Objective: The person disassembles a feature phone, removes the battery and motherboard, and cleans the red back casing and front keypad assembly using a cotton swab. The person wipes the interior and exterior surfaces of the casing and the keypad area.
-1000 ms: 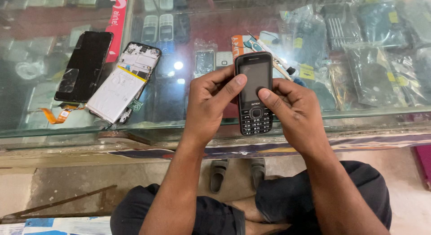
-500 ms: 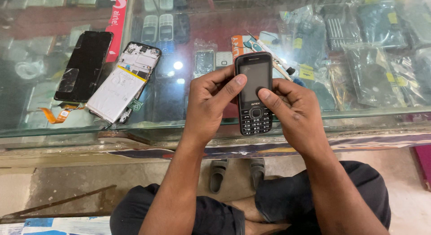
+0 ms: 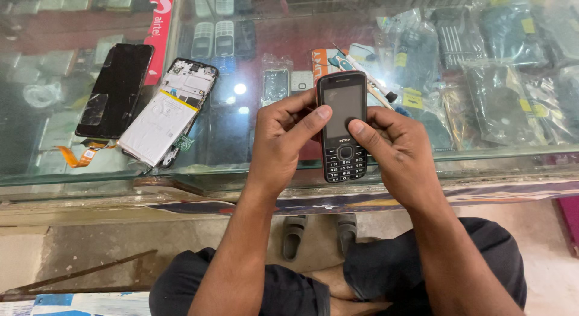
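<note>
Both hands are on a black keypad phone [image 3: 343, 127], held upright just above the front edge of the glass desk [image 3: 241, 165]. The left hand [image 3: 282, 141] wraps the phone's left side with its thumb laid across toward the screen, so that grip is closed on the phone. The right hand [image 3: 398, 150] has the right side, thumb tip resting on the lower part of the dark screen, fingers curled behind (can't see those fingers, they're hidden by the phone). So its grip is closed around the phone too. The screen is off, and the keypad shows below the thumbs.

Over on the left of the desk lies an opened smartphone body [image 3: 166, 114] with its white battery facing up, tilted a bit. Just beside it, further left, is a detached black screen panel [image 3: 116, 89], with an orange flex cable [image 3: 78, 154] sticking out at its lower end. Both are well apart from the hands.

Under the glass there are rows of old handsets and, to the right, lots of parts in clear plastic bags [image 3: 500, 92] (too blurry through the reflections to tell what's what). Right behind the phone there's a small orange and white packet [image 3: 322, 61].

Down below, the person sits cross-legged in dark trousers, with a pair of grey sandals [image 3: 319, 231] on the floor under the desk edge.
</note>
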